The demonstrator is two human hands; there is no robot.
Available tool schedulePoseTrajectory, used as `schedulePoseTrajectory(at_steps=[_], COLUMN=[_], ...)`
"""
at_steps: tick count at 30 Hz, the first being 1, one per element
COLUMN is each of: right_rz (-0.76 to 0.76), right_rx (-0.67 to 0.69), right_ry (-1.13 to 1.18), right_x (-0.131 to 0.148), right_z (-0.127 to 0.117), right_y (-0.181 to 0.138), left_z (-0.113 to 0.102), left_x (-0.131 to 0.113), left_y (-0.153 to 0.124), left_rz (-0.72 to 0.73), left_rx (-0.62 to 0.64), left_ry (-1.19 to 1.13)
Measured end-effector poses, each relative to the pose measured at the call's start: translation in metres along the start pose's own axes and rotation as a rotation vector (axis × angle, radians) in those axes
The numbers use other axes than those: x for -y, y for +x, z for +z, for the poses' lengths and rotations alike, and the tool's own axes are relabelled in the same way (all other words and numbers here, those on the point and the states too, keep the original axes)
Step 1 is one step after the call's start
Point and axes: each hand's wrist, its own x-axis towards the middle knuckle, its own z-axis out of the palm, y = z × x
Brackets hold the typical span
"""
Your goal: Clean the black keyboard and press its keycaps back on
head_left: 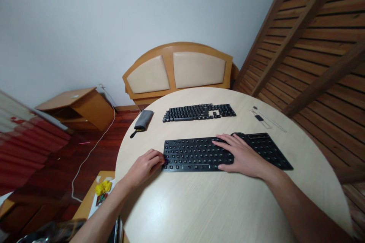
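A black keyboard base (pixel 199 153) with its keycaps off lies on the round light-wood table (pixel 216 205) in front of me. My right hand (pixel 242 155) rests flat on its middle right, fingers stretched out. My left hand (pixel 146 165) is at the base's near left corner, fingers curled in a pinch on a small dark piece I cannot make out. Further back the removed black keycaps (pixel 199 112) lie laid out in keyboard rows.
A grey pouch (pixel 143 120) lies at the table's back left. Small tools and a thin strip (pixel 264 119) lie at the back right. Behind the table stands a wooden headboard (pixel 176 69); a low cabinet (pixel 76 108), a white cable and a yellow object (pixel 103 188) are at left.
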Motion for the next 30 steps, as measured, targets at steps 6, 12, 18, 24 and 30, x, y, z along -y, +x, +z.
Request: schedulePoseTrajectory(at_steps=[6, 12, 18, 24, 30], right_rz=[0.000, -0.007, -0.004, -0.015, -0.010], right_rx=[0.002, -0.009, -0.020, -0.050, -0.038], right_ry=[0.000, 0.018, 0.014, 0.044, 0.007], right_x=[0.000, -0.003, -0.001, -0.001, -0.002], right_z=[-0.001, 0.002, 0.001, 0.003, 0.005], right_y=[0.000, 0.000, 0.000, -0.001, -0.001], left_z=[-0.003, 0.007, 0.003, -0.001, -0.002], left_x=[0.004, -0.015, -0.014, -0.013, 0.003], left_y=[-0.007, 0.000, 0.000, 0.003, 0.015], left_rz=[-0.115, 0.015, 0.073, 0.070, -0.094], left_rx=[-0.186, -0.101, 0.044, 0.082, -0.096], left_ry=[0.006, -0.052, 0.134, 0.186, 0.161])
